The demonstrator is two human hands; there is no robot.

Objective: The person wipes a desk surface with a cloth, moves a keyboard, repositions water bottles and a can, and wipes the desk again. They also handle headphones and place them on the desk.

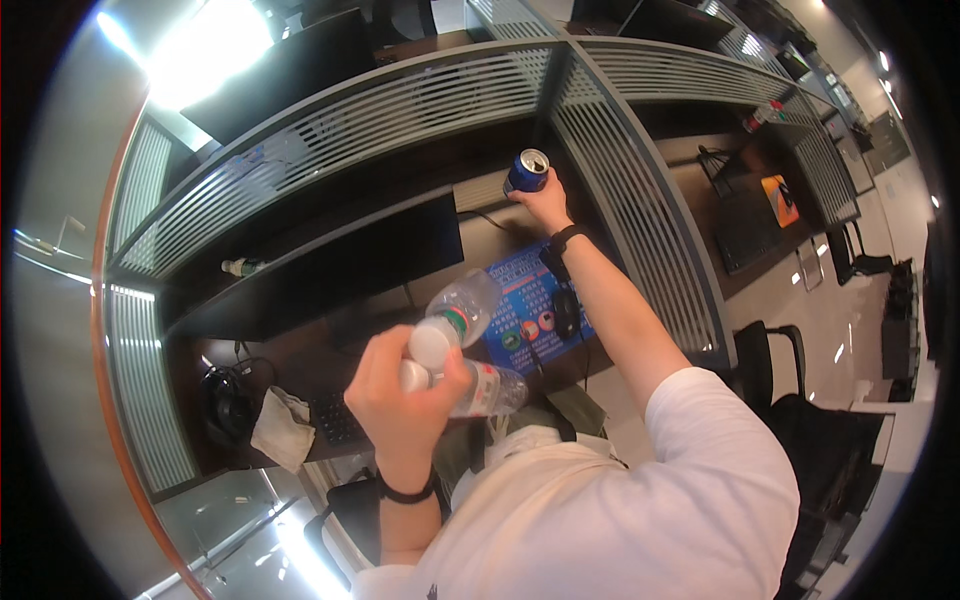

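Observation:
Two clear plastic bottles with white caps are gripped together by their necks in my left hand (409, 397). The upper bottle (469, 300) points up and to the right; the lower bottle (495, 388), with a pink and white label, points right. My right hand (546, 201) is stretched out to the back corner of the desk, its fingers around a blue drink can (529, 171) whose top is opened. Whether the can touches the surface under it cannot be told. Below my right forearm lies a blue printed mat (517, 307) with a black computer mouse (566, 309).
A wide black monitor (360, 262) spans the desk before me. To the left are headphones (225, 405), a beige cloth (285, 429) and a black keyboard (335, 418). Another small bottle (244, 267) lies behind the monitor. A slatted partition (637, 187) borders the desk's right side.

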